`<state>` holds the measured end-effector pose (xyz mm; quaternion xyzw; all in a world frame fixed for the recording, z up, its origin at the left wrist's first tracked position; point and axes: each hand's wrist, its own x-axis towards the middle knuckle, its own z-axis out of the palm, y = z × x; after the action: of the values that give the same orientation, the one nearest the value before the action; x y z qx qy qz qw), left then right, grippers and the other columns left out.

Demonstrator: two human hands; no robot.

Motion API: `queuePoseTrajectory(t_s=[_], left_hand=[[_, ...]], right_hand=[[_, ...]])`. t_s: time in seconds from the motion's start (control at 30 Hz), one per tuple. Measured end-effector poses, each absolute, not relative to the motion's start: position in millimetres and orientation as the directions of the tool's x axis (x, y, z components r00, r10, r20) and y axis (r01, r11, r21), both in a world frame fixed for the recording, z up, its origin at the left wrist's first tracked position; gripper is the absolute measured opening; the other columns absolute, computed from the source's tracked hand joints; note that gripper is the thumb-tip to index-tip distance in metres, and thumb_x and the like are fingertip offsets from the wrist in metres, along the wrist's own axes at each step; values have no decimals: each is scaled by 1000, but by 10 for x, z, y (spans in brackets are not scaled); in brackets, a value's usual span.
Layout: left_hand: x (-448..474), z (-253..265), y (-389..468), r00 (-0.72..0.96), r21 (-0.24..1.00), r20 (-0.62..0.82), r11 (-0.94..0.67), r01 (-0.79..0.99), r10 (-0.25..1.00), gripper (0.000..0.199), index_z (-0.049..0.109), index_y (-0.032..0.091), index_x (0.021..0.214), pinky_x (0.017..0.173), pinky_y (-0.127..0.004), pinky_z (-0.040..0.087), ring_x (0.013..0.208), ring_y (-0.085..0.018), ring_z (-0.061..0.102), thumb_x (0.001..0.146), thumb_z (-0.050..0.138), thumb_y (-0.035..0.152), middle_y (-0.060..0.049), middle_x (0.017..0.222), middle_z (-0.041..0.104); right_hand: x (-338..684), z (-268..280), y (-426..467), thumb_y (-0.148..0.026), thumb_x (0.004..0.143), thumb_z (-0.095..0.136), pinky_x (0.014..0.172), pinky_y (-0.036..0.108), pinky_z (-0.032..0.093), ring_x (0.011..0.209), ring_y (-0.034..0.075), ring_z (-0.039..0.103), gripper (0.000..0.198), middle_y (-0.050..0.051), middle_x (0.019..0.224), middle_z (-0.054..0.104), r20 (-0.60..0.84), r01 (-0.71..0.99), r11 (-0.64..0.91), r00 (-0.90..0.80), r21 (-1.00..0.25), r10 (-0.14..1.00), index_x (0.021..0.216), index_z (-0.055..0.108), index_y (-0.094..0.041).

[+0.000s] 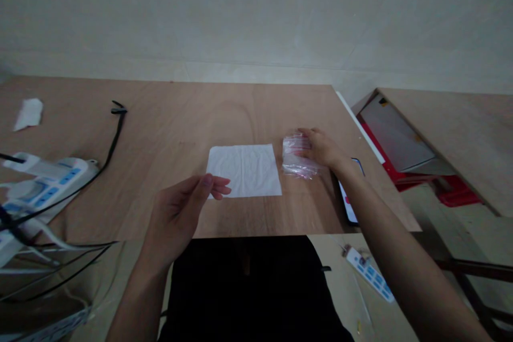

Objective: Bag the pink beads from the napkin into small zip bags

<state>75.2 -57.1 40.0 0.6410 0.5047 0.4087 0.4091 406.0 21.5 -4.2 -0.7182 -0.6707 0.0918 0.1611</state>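
A white square tissue point(246, 171) with creases lies flat on the wooden table. My left hand point(186, 203) hovers by its lower left corner, fingers loosely stretched out and the thumb over them; I see nothing held there. To the tissue's right is a small stack of clear zip-lock plastic bags point(295, 163) with reddish lines near the top. My right hand point(318, 147) has its thumb and fingers closed on the upper right part of the stack, partly covering it. A phone point(348, 200) with a lit screen lies under my right forearm, which hides part of it.
At the left, a white power strip point(76, 173) carries plugs and tangled cables; a black cable point(118, 131) reaches across the table point(180, 112). A scrap of white paper point(30, 113) lies far left. Another power strip point(368, 272) is below the table edge. A second table point(452, 133) stands right.
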Motion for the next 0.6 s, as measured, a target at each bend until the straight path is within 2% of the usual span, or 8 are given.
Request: queuePoseTrajectory(t_s=[0.1, 0.17, 0.33, 0.43, 0.6], left_hand=[[771, 393, -569, 161, 936, 111, -157, 316, 981, 34, 75, 23, 82, 76, -28, 55, 75, -14, 70, 92, 51, 45, 0, 78, 76], [771, 382, -571, 171, 933, 108, -159, 322, 979, 35, 75, 23, 80, 75, -29, 56, 76, -15, 71, 92, 52, 46, -1, 82, 77], [700, 313, -586, 185, 926, 62, -125, 356, 981, 33, 75, 23, 83, 77, -31, 55, 74, -16, 70, 90, 53, 46, -1, 80, 77], [630, 250, -593, 164, 930, 33, -91, 356, 986, 35, 75, 23, 83, 79, -31, 54, 75, -17, 70, 90, 52, 47, -1, 80, 77], [538, 158, -606, 108, 936, 5, -43, 350, 994, 35, 75, 23, 81, 78, -32, 54, 76, -18, 70, 88, 53, 48, -2, 80, 77]], right_hand=[[4079, 23, 268, -14, 58, 78, 74, 35, 49, 82, 27, 66, 25, 11, 84, 71, 28, 948, -46, 58, -315, 998, 82, 70, -15], [4075, 64, 267, -16, 59, 78, 66, 32, 47, 74, 24, 64, 16, 8, 75, 69, 34, 952, -57, 70, -301, 997, 69, 66, -17], [4063, 275, 183, -13, 65, 70, 58, 29, 40, 65, 20, 59, 14, 5, 70, 64, 134, 950, -87, 132, -301, 982, 70, 58, -19], [4039, 522, 127, -18, 68, 70, 56, 29, 37, 61, 18, 55, 16, 2, 65, 59, 244, 937, -81, 171, -341, 955, 71, 54, -20], [3707, 871, 137, -25, 69, 71, 56, 29, 37, 59, 16, 53, 18, 1, 66, 58, 377, 867, 91, 117, -490, 919, 70, 54, -19]])
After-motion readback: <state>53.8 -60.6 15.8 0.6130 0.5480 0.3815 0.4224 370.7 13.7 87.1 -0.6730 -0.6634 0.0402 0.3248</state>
